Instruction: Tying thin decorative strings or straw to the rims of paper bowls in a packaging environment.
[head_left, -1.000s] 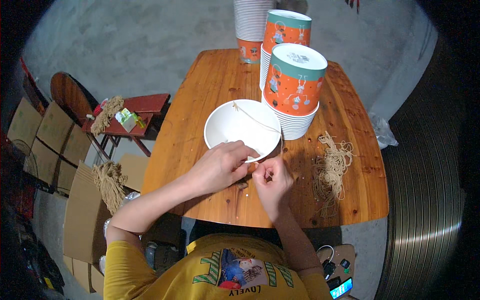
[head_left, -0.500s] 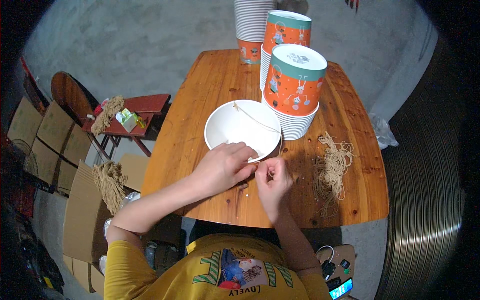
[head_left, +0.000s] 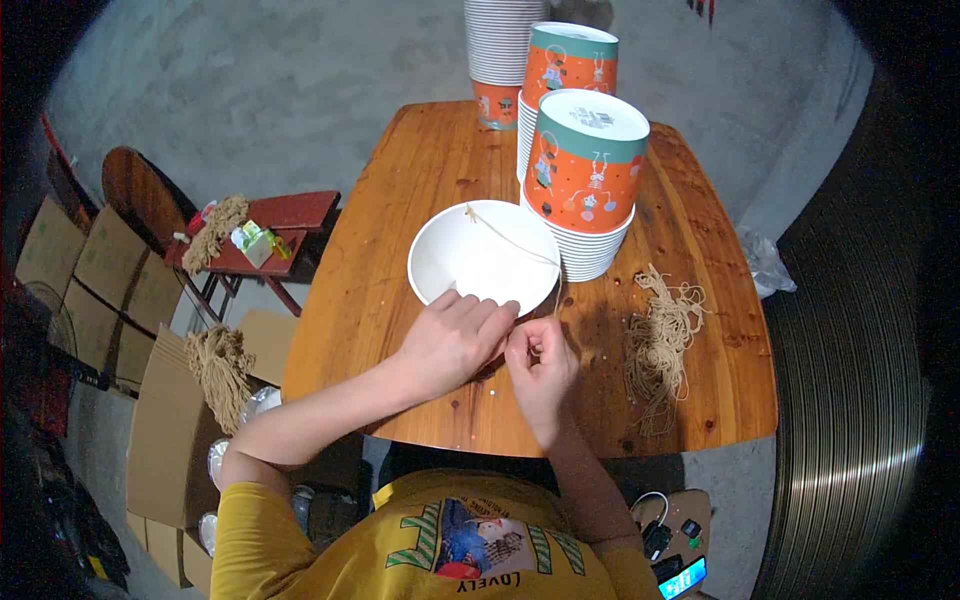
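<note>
Left hand found with fingers curled closed over the near rim of the white paper tub on the wooden table, right hand pinching beige cord, lettering on yellow T-shirt.

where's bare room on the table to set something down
On the table, the left side between edge and white bowl; also right of the front cup stack, beyond the twine bundle. Crowded: the bowl's near rim, where the left hand and right hand are close.

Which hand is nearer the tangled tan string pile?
Right. Your right hand is left of the string pile, not touching; your left hand is farther left, at the round white bowl.
</note>
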